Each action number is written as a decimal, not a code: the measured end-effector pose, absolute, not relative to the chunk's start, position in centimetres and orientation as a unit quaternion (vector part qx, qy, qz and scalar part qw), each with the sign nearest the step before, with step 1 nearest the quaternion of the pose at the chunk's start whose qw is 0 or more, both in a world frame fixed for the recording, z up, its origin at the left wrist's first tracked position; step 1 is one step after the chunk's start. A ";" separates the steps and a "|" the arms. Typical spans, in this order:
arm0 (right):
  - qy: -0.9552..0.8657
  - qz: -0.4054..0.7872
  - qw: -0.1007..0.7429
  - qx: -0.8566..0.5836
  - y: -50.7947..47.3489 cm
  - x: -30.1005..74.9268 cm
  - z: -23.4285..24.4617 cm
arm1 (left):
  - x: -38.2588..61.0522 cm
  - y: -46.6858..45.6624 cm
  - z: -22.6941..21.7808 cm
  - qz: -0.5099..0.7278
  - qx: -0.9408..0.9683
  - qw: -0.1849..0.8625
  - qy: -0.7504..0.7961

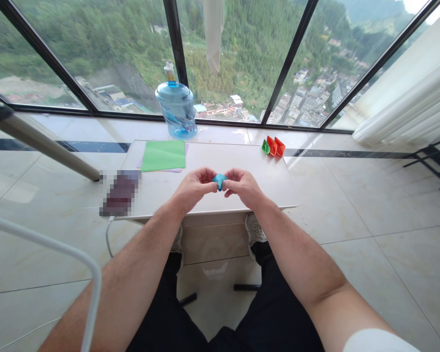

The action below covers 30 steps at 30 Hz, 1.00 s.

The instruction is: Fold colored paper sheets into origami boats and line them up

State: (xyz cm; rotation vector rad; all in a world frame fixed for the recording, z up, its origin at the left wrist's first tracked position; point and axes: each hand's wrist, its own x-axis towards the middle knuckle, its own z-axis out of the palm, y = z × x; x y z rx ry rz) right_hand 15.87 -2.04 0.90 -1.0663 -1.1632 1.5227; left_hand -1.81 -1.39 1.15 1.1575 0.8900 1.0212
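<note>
A small folded piece of blue paper (219,181) is pinched between both of my hands above the low white table (271,181). My left hand (193,188) grips its left side with closed fingers. My right hand (244,186) grips its right side the same way. A green paper sheet (164,155) lies on a stack of sheets at the table's far left. Three small folded paper boats, one green (265,146) and two red (275,145), sit at the far right corner.
A blurred dark object (120,193) lies at the table's left edge. A blue water jug (176,107) stands on the floor by the tall windows. A grey pole (40,142) slants at left and a white tube (58,254) curves nearby. My shoes show under the table.
</note>
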 end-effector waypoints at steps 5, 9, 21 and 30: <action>-0.477 0.580 0.471 -0.463 -2.1 15.3 0.8 | -1.0 -1.6 0.9 0.470 0.476 0.623 0.405; -0.482 0.562 0.483 -0.468 -2.1 14.9 0.6 | -0.4 -1.9 1.0 0.497 0.404 0.660 0.394; -0.463 0.540 0.513 -0.480 -2.3 13.9 -0.5 | 0.3 -2.3 0.5 0.507 0.277 0.704 0.413; -0.580 0.388 0.468 -0.542 -2.8 13.6 -1.2 | -0.1 -1.9 -0.3 0.507 0.292 0.677 0.446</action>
